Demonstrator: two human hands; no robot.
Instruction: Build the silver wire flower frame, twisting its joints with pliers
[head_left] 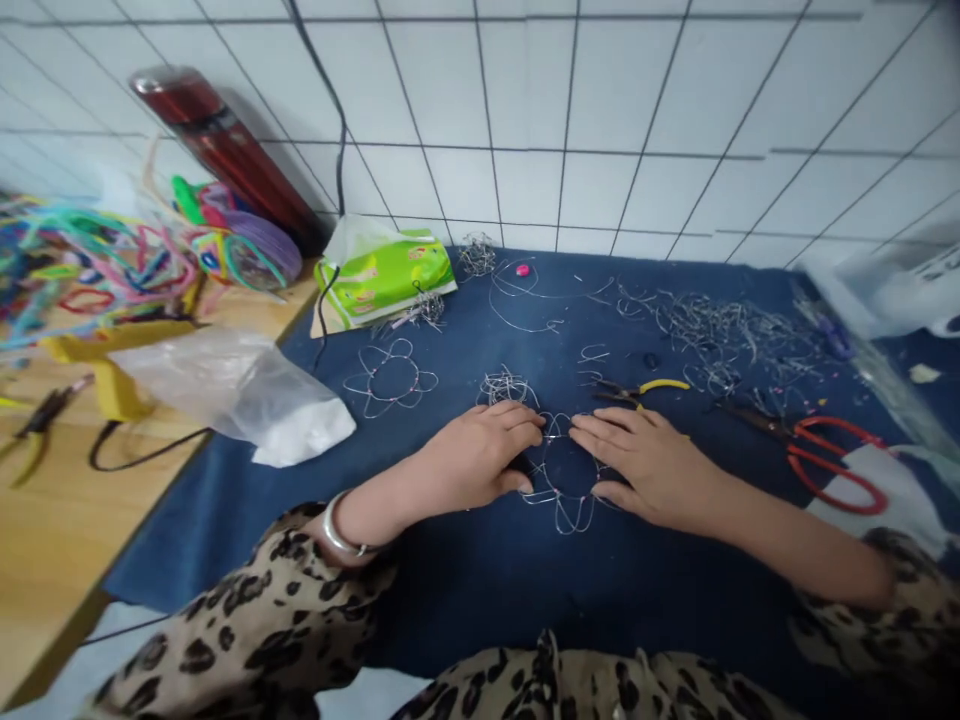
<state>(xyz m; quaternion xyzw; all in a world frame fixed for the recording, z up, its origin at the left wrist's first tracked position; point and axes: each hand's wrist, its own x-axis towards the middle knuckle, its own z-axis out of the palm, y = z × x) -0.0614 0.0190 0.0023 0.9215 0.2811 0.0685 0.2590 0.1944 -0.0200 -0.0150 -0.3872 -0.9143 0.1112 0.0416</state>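
A flower-shaped wire frame, a ring with looped petals and small pink marks at the joints, lies on the dark blue cloth. My left hand rests at its left side, thumb and fingers apart on the wire's edge. On the opposite side my right hand spreads its fingers over the petals there, hiding part of them. A tangle of bent wire sits just beyond my left fingers. Past my right fingertips lie yellow-handled pliers. Farther left is a second wire flower.
Red-handled scissors and scattered wire scraps are at the right. Toward the back left stands a green tissue pack. A plastic bag, a yellow glue gun, colourful pipe cleaners and a red flask are at the left.
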